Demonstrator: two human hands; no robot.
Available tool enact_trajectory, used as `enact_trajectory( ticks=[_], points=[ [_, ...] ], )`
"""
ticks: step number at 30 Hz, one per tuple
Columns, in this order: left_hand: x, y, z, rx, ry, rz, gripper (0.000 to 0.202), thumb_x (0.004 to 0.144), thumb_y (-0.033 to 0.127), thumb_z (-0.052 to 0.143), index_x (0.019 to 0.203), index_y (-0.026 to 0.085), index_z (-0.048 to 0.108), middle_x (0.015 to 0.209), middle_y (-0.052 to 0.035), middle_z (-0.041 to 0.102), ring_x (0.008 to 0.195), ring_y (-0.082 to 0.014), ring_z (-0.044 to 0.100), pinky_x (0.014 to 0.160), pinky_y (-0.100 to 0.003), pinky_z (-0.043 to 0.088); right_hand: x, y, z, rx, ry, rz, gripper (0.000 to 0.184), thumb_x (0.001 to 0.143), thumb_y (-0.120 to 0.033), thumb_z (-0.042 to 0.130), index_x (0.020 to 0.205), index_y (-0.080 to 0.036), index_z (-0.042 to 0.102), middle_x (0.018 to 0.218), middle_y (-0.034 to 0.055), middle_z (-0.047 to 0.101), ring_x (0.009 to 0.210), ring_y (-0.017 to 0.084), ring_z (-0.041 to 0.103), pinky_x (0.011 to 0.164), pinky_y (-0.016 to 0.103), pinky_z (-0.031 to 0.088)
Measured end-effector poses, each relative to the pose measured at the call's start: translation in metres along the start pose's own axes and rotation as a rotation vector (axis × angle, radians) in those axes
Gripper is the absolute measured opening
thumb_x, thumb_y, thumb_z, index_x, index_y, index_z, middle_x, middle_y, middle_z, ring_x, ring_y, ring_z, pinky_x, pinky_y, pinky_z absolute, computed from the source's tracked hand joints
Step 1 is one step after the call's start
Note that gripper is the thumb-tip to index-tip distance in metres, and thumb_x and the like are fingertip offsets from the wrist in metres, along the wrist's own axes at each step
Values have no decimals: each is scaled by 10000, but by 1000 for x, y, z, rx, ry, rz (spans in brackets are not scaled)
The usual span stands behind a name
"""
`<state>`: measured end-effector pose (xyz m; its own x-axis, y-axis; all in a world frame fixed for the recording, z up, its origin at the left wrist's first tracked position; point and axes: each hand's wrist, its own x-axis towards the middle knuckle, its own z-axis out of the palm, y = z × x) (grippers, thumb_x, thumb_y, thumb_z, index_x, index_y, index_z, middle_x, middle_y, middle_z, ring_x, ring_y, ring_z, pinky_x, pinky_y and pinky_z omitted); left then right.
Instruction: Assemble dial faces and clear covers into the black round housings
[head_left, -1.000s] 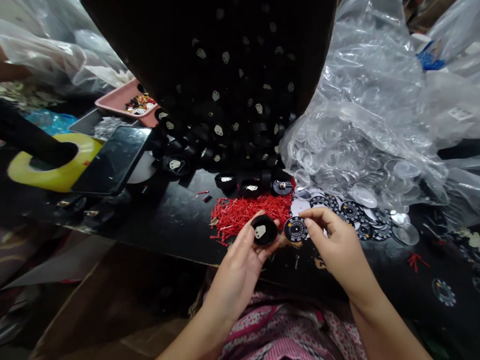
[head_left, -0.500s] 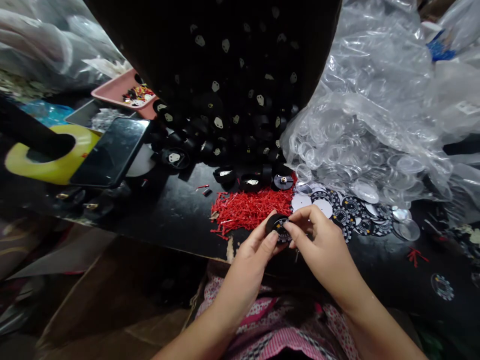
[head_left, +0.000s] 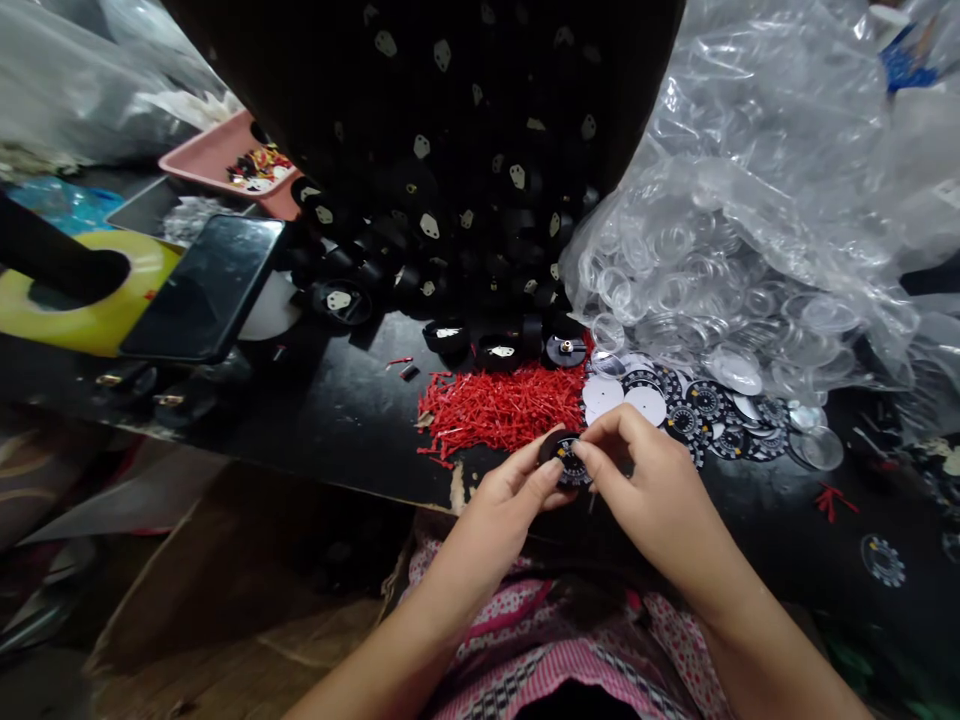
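Note:
My left hand point(head_left: 514, 495) grips a small round black case point(head_left: 552, 446) between thumb and fingers, tilted toward me. A black dial point(head_left: 576, 465) with white markings and a yellow mark sits in the mouth of the case. My right hand point(head_left: 641, 475) is pinched at the dial's upper right edge, thumb and forefinger touching it. Whether a smaller part is between those fingertips I cannot tell. Just beyond my hands lies a heap of thin red clock hands point(head_left: 502, 405). Loose printed dials point(head_left: 705, 400) are piled right of it, some white side up.
Many black cases point(head_left: 429, 225) pile up at the back. Clear round lenses point(head_left: 690, 300) spill from a plastic bag point(head_left: 750, 120) on the right. At left are a phone point(head_left: 210, 290), a yellow tape roll point(head_left: 150, 270) and a pink tray point(head_left: 202, 150). The table edge point(head_left: 360, 488) is near me.
The view has shifted slightly, so the table things sit a little higher in it. My right fingers have moved slightly over the dial; my left hand keeps its hold on the case.

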<state>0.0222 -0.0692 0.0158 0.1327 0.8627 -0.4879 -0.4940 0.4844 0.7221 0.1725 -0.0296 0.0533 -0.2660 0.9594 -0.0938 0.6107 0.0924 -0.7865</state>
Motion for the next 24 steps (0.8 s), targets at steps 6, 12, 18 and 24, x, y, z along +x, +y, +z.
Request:
enact_trajectory(
  ticks=[6, 12, 18, 24],
  points=[
    [2, -5, -4, 10, 1, -9, 283, 865, 330, 680, 1140, 284, 727, 1247, -38, 721, 1188, -262, 651, 987, -435, 544, 0, 1, 0, -18, -10, 52, 76, 917, -272, 573, 861, -220, 568, 784, 4, 662, 711, 170, 618, 643, 307, 449],
    [2, -6, -5, 24, -10, 3, 316, 864, 335, 682, 1171, 266, 712, 1251, -43, 718, 1179, -264, 654, 992, -434, 546, 5, 9, 1, 69, -45, 116, 113, 906, -319, 580, 843, -228, 557, 757, -19, 635, 656, 152, 593, 604, 295, 438],
    [-1, -3, -6, 172, -57, 12, 378, 869, 280, 670, 1246, 279, 651, 1308, -26, 687, 1236, -225, 616, 1065, -379, 478, -6, 12, 3, 65, -52, 110, 122, 871, -330, 633, 901, -235, 563, 804, -18, 630, 704, 153, 597, 637, 288, 458],
    [-23, -10, -15, 483, -82, 72, 358, 882, 211, 615, 1226, 303, 653, 1316, -13, 677, 1237, -208, 608, 1108, -377, 428, -33, 18, 5, 185, -135, 51, 125, 923, -221, 536, 1037, -244, 581, 971, 11, 694, 839, 156, 665, 752, 296, 507]
  ],
)
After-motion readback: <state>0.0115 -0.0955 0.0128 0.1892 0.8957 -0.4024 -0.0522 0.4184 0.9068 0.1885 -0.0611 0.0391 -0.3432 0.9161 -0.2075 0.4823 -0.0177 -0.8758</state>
